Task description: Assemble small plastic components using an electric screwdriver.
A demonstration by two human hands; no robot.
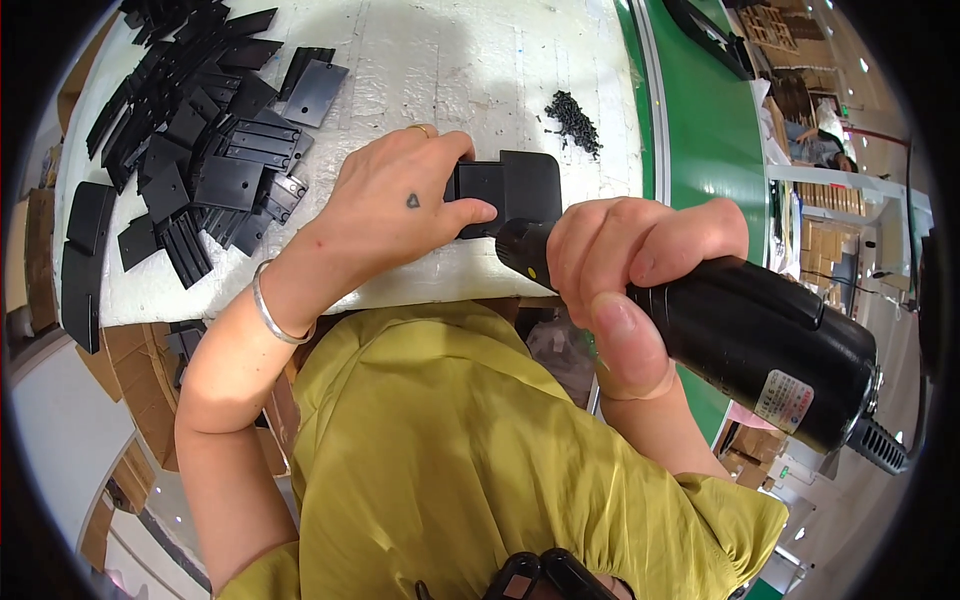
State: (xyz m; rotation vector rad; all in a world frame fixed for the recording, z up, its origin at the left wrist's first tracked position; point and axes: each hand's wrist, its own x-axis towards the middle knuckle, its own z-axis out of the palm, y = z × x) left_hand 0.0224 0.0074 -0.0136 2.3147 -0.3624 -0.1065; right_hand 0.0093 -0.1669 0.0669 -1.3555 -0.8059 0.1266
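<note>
The person's right hand (640, 275) wraps tightly around a black electric screwdriver (745, 325), its tip hidden at the black plastic assembly (532, 188). The left hand (400, 200) clasps that assembly's left end, fingertips mostly unseen, on the white worktable (400, 95). Beyond the assembly lie tiny black pieces (573, 125), individually indistinct; left of it, overlapping black plates (228, 182).

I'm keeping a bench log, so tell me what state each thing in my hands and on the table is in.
Black piece: held by the left hand.
Power screwdriver: gripped in the right hand, tilted; running or not, can't tell.
Black plates: heaped loosely.
Long black piece: lying left of the heap.
Screws: loose, in a small pile.
</note>
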